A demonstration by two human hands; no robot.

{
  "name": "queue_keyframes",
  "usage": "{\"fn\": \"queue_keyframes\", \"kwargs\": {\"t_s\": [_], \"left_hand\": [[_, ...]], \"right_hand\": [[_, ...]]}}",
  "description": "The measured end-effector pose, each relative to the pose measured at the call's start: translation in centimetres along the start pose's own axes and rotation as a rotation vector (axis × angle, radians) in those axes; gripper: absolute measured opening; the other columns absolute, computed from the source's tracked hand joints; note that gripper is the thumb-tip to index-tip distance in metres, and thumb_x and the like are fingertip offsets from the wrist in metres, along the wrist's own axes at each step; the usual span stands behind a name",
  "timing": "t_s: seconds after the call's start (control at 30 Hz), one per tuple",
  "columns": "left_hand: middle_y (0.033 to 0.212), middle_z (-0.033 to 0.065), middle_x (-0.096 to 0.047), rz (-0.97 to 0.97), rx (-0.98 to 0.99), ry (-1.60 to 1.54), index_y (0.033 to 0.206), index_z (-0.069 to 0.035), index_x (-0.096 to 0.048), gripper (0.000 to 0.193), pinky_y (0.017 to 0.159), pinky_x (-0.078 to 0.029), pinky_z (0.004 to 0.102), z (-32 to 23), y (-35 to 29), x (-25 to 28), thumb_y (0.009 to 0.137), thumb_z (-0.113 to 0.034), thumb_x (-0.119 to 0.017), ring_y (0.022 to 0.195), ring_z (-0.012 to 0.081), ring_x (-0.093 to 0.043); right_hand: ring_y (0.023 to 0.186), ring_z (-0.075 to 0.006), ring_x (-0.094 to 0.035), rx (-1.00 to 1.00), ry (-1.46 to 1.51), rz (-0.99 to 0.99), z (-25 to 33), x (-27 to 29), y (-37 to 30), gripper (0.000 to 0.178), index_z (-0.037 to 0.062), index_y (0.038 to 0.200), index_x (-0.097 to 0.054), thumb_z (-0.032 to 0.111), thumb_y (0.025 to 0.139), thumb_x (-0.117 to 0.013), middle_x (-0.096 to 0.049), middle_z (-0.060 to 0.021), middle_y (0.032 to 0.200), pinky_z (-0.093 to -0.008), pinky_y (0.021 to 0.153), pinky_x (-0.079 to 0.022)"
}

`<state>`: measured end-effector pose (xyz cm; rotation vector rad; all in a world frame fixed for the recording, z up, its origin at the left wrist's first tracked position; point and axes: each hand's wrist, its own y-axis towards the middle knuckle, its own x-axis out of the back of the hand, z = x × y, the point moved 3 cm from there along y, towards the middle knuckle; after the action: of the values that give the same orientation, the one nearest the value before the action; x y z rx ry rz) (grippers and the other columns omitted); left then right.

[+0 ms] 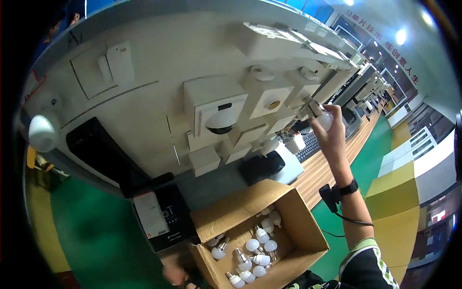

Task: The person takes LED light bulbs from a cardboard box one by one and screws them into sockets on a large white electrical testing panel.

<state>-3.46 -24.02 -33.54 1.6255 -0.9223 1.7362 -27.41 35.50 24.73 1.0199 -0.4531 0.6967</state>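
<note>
My right hand (333,132) is raised at the right, its fingers wrapped round a light bulb (326,120) with a white dome. The bulb's clear or shiny end points up and left, close to the small white fixtures on the panel; whether it touches one I cannot tell. At the lower edge, my left hand (175,273) is smeared and mostly hidden, beside the left side of an open cardboard box (303,219). Inside that box lie several white light bulbs (260,260), some with metal screw bases.
A pale panel (144,111) carries a domed fixture (224,119), a square one with a round hole (273,104) and a dark screen (101,149). A black box (163,221) lies left of the carton. Keyboards (308,146) line a wooden bench (317,180) at right.
</note>
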Motion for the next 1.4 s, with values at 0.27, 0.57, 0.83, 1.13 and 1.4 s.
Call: {"fn": "queue_keyframes", "kwargs": {"t_s": [0.27,0.57,0.83,1.13,1.4], "left_hand": [[0.098,0.0124,-0.067,0.277,-0.167,-0.05,0.101,-0.003,-0.067,0.021,0.079,-0.052,0.0415,-2.3,-0.4,6.6,0.091,-0.019,-0.057,0.092,0.0317,-0.065],[0.11,0.0072,-0.065,0.015,0.284,0.035,0.116,-0.009,-0.061,0.034,0.083,-0.05,0.0461,-4.9,-0.8,7.4,0.098,-0.032,-0.044,0.1,0.0283,-0.063],[0.118,0.0067,-0.064,-0.106,0.522,-0.085,0.121,-0.011,-0.059,0.041,0.088,-0.048,0.0515,-4.1,1.7,-0.5,0.101,-0.039,-0.037,0.107,0.0284,-0.061],[0.119,0.0067,-0.064,-0.048,0.549,-0.049,0.121,-0.011,-0.059,0.042,0.089,-0.047,0.0521,-4.2,0.2,0.1,0.101,-0.04,-0.035,0.108,0.0288,-0.061],[0.12,0.0067,-0.063,-0.065,0.547,-0.063,0.121,-0.011,-0.059,0.043,0.09,-0.047,0.0527,-4.3,0.3,1.7,0.102,-0.041,-0.035,0.109,0.0292,-0.061]], "right_hand": [[0.056,-0.0153,-0.058,-0.515,0.458,0.053,-1.8,0.2,-0.1,0.043,0.0032,0.111,-0.048,0.036,0.088,-0.064,-0.056,-0.0082,0.082,-0.0238,0.044,-0.046],[0.063,-0.015,-0.055,-0.84,0.929,0.075,-2.4,0.4,-0.4,0.041,0.0101,0.108,-0.054,0.044,0.089,-0.065,-0.062,-0.0083,0.088,-0.023,0.049,-0.045],[0.086,-0.0385,-0.064,-0.082,-0.074,-0.097,-0.2,1.4,0.5,0.05,-0.002,0.116,-0.047,0.028,0.084,-0.07,-0.055,-0.0228,0.108,-0.0429,0.067,-0.055],[0.084,-0.0341,-0.07,-0.076,-0.107,-0.025,-0.7,1.5,1.1,0.048,-0.0071,0.11,-0.06,0.03,0.08,-0.069,-0.069,-0.0249,0.096,-0.0397,0.077,-0.055],[0.083,-0.0249,-0.07,-0.734,0.863,0.203,-2.6,1.0,1.6,0.048,0.003,0.12,-0.059,0.04,0.09,-0.061,-0.068,-0.0131,0.103,-0.0334,0.066,-0.056]]}}
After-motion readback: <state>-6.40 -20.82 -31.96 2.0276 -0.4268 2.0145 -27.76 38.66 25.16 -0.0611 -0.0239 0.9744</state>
